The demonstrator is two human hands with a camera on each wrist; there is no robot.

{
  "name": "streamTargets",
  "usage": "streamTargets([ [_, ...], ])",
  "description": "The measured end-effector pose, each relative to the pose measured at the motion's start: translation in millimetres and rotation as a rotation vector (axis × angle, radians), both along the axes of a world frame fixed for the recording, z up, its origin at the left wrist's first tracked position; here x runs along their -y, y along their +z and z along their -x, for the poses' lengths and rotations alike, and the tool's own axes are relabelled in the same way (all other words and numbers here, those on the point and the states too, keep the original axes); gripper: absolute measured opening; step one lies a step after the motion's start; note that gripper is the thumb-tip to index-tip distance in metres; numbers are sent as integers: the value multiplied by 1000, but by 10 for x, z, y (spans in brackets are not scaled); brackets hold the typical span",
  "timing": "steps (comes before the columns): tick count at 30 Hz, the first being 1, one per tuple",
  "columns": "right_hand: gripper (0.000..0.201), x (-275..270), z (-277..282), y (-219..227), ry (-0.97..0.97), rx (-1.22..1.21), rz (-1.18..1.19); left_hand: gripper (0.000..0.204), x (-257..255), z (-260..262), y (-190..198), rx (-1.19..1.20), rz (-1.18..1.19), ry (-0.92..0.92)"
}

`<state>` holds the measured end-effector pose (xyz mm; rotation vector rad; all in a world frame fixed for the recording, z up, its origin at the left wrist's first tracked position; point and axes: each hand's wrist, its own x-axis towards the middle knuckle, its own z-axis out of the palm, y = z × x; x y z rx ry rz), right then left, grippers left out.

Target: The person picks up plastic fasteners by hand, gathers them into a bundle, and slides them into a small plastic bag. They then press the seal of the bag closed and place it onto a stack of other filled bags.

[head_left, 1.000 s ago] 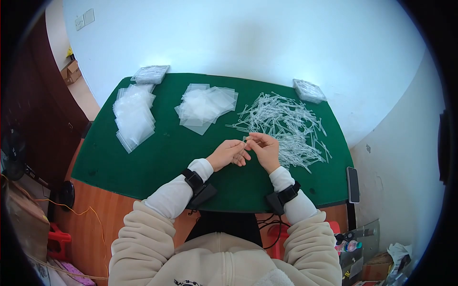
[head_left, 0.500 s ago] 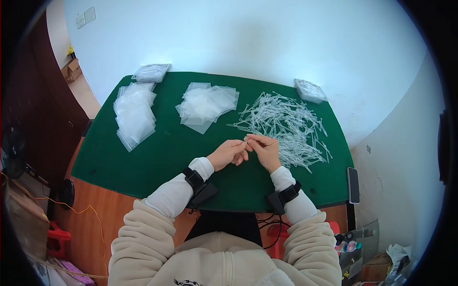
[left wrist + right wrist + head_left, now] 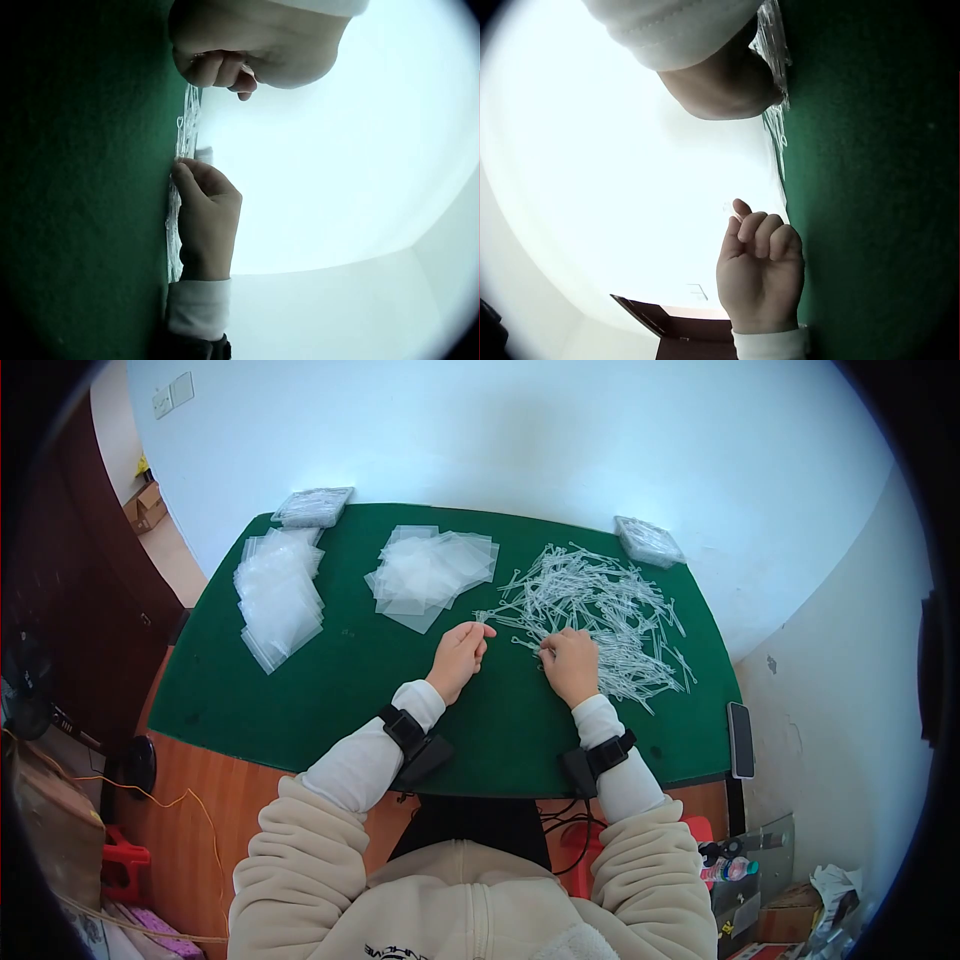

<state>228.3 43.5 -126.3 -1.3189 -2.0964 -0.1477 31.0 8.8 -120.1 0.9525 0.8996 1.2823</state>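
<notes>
In the head view my left hand [image 3: 460, 657] is raised over the middle of the green table. Its thumb and forefinger pinch a few thin clear plastic sticks [image 3: 482, 617], whose looped ends poke out past the fingertips. The rest of that hand's fingers are curled, as the right wrist view shows. My right hand [image 3: 572, 664] is at the near left edge of a loose pile of these clear sticks [image 3: 600, 600]. In the left wrist view, thumb and forefinger of the right hand [image 3: 208, 217] come together on a stick low at the pile.
Flat clear zip bags [image 3: 430, 572] lie heaped left of the pile, and a second spread of bags [image 3: 278, 600] lies farther left. Filled clear packets stand at the back left [image 3: 313, 507] and back right [image 3: 649, 542]. A phone [image 3: 740, 740] sits at the right edge.
My hands were together over the table front and have come apart. The left moved left and slightly forward with the sticks; the right went right, down to the pile.
</notes>
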Motion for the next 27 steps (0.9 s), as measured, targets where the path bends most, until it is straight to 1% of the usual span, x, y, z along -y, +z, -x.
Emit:
streamTargets([
  [3,5,-17,3,-2,-20,84,-36,21,-17,24,-9,39,29,-17],
  [8,3,-9,27,33,-11,42,-71,22,-26,0,-76,-17,42,-92],
  [11,3,-23,55,77,110,-166,-55,23,-29,-8,-82,-72,-35,-116],
  [16,3,1,78,124,107,-191,-113,25,-19,-32,-63,-23,24,-118],
  [19,2,-2,103,95,248,-484,91,27,-21,-32,-47,-45,25,-123],
  [20,2,15,126,101,249,-486,90,27,-14,-31,-29,-47,25,-122],
  [23,4,92,185,114,528,-996,517,28,10,-35,15,-74,58,-196],
  [24,4,112,189,131,527,-997,516,28,15,-44,22,-74,59,-197],
  [27,9,157,204,174,712,-1086,710,28,31,-59,23,-11,71,-326],
])
